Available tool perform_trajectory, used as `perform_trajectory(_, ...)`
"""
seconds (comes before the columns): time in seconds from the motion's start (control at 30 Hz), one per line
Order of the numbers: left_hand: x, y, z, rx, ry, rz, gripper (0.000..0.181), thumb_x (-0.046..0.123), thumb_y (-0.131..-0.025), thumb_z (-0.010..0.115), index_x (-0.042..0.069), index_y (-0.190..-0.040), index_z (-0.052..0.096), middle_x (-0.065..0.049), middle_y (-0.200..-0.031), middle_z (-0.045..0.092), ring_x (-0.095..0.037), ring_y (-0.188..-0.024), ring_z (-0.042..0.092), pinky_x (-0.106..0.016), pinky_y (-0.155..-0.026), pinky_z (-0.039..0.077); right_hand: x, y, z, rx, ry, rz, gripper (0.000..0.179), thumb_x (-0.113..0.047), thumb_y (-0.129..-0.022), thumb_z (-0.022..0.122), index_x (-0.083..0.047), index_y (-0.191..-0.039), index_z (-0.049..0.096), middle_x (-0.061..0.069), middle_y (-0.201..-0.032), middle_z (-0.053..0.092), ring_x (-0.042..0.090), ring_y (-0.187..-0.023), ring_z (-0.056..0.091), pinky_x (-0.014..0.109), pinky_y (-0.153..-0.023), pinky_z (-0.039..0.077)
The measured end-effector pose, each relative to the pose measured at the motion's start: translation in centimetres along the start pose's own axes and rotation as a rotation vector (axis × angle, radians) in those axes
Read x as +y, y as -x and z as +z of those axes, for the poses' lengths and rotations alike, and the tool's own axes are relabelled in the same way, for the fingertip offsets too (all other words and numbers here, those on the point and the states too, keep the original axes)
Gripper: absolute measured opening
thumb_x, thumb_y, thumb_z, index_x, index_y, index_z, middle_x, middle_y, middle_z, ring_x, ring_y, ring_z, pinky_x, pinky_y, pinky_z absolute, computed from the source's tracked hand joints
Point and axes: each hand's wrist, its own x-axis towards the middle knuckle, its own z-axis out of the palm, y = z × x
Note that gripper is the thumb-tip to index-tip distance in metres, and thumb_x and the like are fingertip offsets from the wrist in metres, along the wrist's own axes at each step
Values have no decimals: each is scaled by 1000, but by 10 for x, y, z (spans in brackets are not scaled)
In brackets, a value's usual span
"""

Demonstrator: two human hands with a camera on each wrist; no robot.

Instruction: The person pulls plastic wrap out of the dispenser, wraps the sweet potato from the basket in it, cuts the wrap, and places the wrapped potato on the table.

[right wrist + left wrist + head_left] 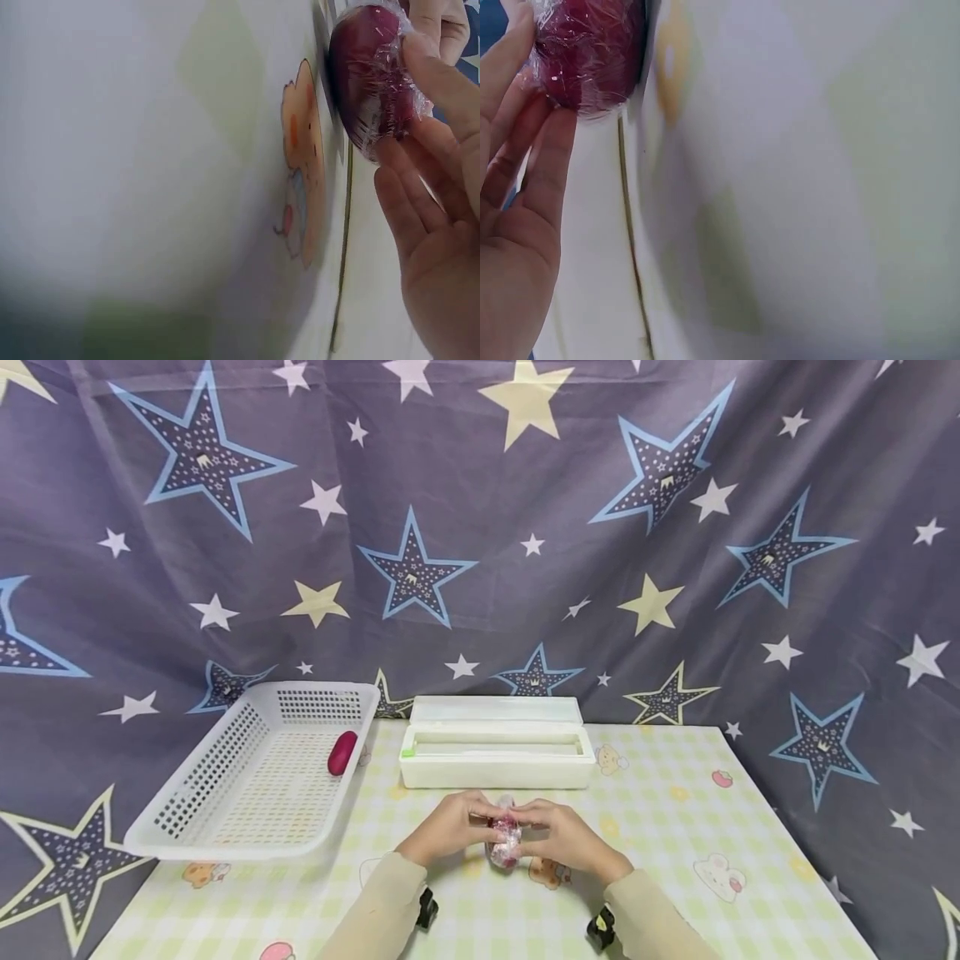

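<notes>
A dark red, rounded oblong piece [506,850], perhaps a vegetable, is wrapped in crinkled clear plastic film and sits low over the front middle of the table. My left hand [448,827] holds it from the left, fingers and thumb bent against the film. From the other side my right hand [566,839] pinches the film and the piece. In the left wrist view the film over the red piece [592,52] looks wrinkled and shiny. The right wrist view shows my fingertips on the wrapped piece [371,75], its film bunched towards the thumb.
Behind my hands stands a long white box [498,772] with its lid [497,708] raised. A white perforated basket [225,852] at the left holds one bare dark red oblong piece [342,753]. A checked cloth [697,827] covers the table; a starry curtain hangs behind.
</notes>
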Motion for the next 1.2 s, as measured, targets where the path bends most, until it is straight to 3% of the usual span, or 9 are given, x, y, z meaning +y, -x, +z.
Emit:
perform_trajectory(0.17, -6, 1, 1, 37, 66, -42, 30, 34, -82, 82, 20, -109, 79, 11, -90, 67, -8, -80, 62, -25, -70, 55, 5, -2, 1, 3, -77, 58, 51, -34, -86, 79, -19, -132, 67, -5, -132, 61, 18, -119, 58, 32, -98, 51)
perform_trajectory(0.43, -8, 2, 3, 85, 120, -76, 19, 37, -84, 80, 27, -101, 81, 11, -90, 69, -11, -82, 64, -28, -71, 56, 11, -6, 1, -13, -148, 73, 41, -30, -89, 76, -21, -129, 69, -5, -131, 60, 18, -121, 55, 34, -103, 46)
perform_trajectory(0.77, -8, 3, 4, 119, 95, -59, 10, 35, -83, 82, 26, -85, 79, 13, -88, 70, -8, -83, 66, -27, -72, 58, 9, -6, 4, 13, -237, 24, 23, -21, -94, 71, -16, -116, 76, 1, -118, 65, 16, -108, 61, 27, -88, 54)
perform_trajectory(1.0, -7, 2, 4, 104, 69, -37, 10, 34, -84, 82, 27, -84, 75, 16, -86, 70, -6, -84, 67, -26, -76, 57, 13, -8, 6, 36, -257, 26, 19, -19, -95, 69, -13, -113, 76, 3, -109, 68, 16, -99, 64, 29, -85, 55)
perform_trajectory(1.2, -4, 4, 2, 56, 89, -8, 9, 30, -84, 83, 24, -90, 78, 12, -94, 70, -9, -91, 66, -26, -80, 57, 14, -7, 7, 28, -204, 43, 31, -21, -98, 66, -14, -128, 67, 1, -109, 65, 17, -101, 62, 30, -93, 52)
